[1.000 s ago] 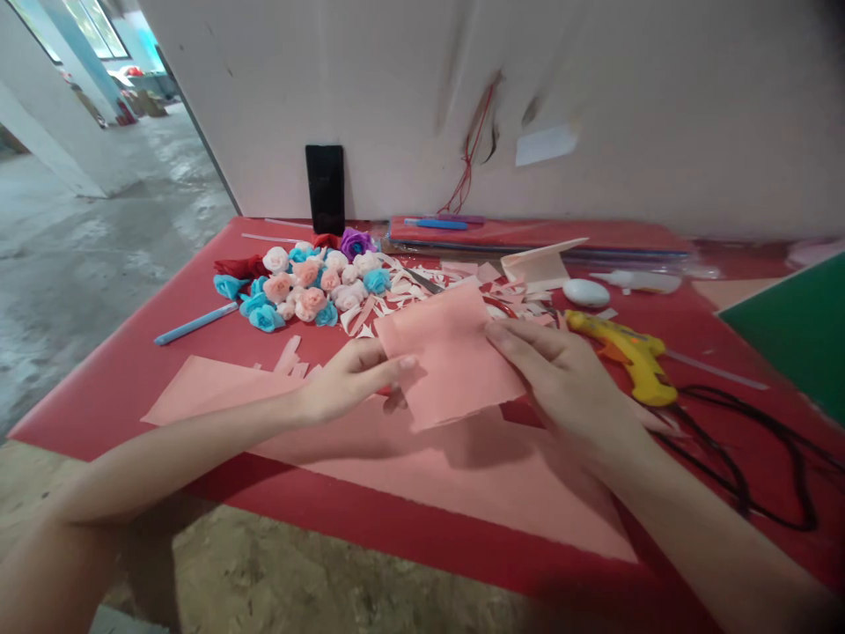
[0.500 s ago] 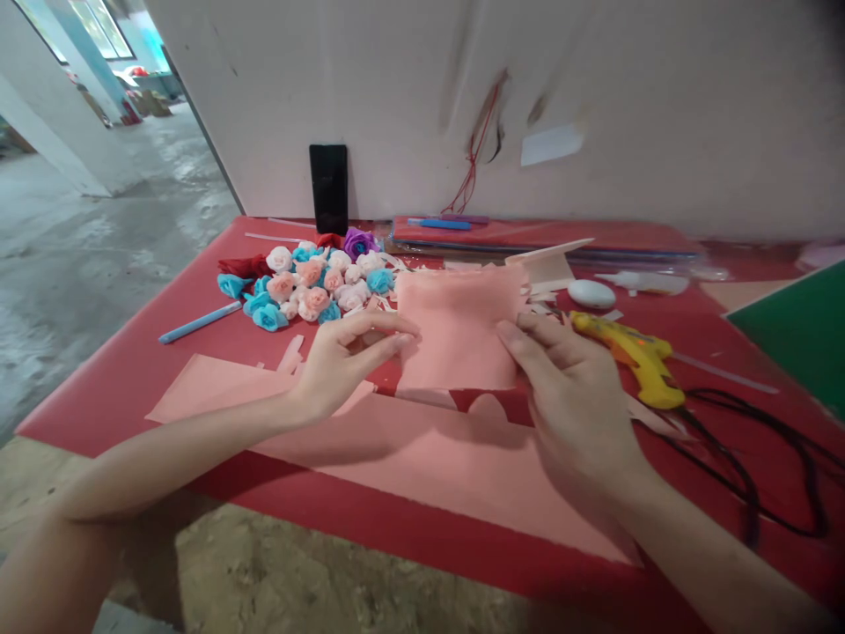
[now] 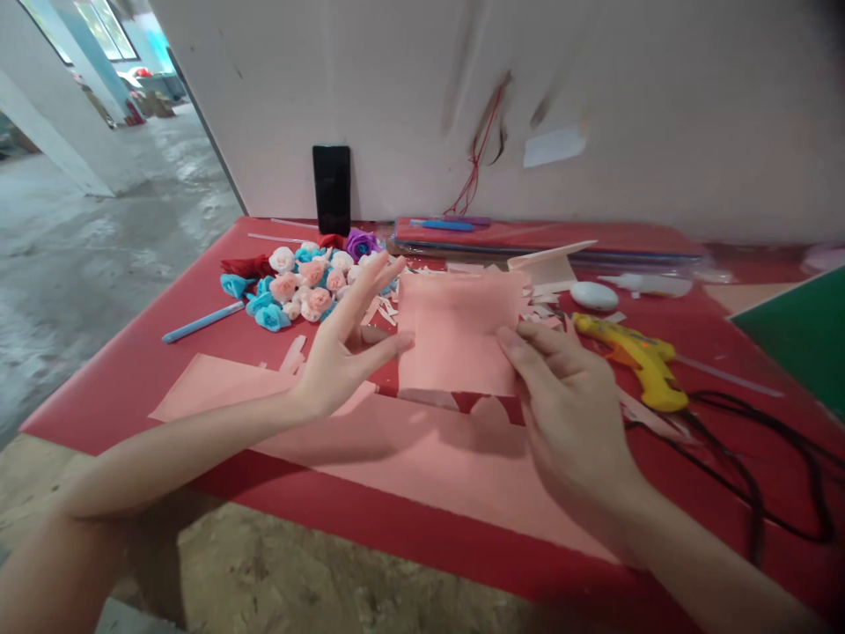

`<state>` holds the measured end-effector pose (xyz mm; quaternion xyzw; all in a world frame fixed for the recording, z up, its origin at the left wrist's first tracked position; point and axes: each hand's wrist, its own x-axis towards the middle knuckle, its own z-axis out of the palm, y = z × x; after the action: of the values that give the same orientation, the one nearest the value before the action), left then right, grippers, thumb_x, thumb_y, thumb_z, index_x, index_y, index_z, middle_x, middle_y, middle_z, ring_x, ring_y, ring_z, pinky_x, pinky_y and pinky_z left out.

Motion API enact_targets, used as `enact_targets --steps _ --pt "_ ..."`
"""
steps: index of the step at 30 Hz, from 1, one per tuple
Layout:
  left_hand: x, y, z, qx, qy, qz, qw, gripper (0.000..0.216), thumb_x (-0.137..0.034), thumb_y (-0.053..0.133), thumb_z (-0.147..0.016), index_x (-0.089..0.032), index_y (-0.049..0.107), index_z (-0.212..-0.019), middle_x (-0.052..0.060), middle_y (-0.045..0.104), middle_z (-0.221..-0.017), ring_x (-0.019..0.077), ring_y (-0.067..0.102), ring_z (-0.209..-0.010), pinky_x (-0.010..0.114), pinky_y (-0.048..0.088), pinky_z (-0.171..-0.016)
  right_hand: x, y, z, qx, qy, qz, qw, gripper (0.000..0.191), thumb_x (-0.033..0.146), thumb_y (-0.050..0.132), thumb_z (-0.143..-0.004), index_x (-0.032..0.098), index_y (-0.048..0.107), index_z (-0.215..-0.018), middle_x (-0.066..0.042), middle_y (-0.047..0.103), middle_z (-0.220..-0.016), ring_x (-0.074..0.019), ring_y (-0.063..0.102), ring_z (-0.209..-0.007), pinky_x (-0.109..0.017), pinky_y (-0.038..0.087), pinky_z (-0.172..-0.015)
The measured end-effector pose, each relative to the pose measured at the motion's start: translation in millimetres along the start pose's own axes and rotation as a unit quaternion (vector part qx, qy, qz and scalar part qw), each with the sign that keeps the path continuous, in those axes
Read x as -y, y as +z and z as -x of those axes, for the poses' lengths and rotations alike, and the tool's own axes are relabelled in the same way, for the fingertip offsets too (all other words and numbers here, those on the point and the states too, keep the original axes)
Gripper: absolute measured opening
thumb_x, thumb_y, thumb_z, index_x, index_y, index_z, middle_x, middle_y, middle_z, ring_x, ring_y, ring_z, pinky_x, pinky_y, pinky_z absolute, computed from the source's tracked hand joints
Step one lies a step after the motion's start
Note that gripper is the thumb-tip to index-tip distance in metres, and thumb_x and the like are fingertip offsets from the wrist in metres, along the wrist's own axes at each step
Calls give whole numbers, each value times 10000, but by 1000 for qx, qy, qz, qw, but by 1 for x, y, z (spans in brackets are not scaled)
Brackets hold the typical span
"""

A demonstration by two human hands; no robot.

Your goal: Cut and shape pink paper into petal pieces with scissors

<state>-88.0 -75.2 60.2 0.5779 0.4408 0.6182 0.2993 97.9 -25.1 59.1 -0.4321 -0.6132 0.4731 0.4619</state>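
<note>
the right hand [image 3: 571, 401] pinched the square pink paper sheet [image 3: 455, 335], which lay left of its grip. the left hand [image 3: 343, 352] was spread apart, just beside the sheet.

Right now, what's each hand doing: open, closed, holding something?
Left hand: open, fingers spread, one fingertip at the left edge of the pink paper square.
Right hand: fingers closed on its right edge, holding it.

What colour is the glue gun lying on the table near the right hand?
The glue gun is yellow with an orange nozzle, seen in the head view.
</note>
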Motion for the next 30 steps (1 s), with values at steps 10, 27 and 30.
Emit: enact_targets --steps 10,27,30 --pt "-5 4 -4 62 -186 -24 980 241 -366 625 -733 -132 627 -673 -21 565 -542 53 479 -471 158 381 -430 8 6 6 32 3 25 999 183 407 617 -739 225 639 -735 3 532 -619 -120 467 -566 -256 390 -516" --pt "-16 0 -6 334 -209 -125 910 364 -394 531 -773 -149 418 -527 -71 259 -503 48 241 -476 192 190 -420 20 4 5 217 -84 158 960 100 260 595 -741 210 679 -718 12 705 -693 -104 621 -601 -184 472 -535" --pt "-18 2 -8 314 -185 -144 920 394 -373 508 -792 -155 376 -491 -78 222 -479 42 209 -456 193 172 -412 18 4 9 180 -114 150 965 105 260 584 -760 217 677 -738 17 712 -713 -103 640 -627 -178 492 -559"
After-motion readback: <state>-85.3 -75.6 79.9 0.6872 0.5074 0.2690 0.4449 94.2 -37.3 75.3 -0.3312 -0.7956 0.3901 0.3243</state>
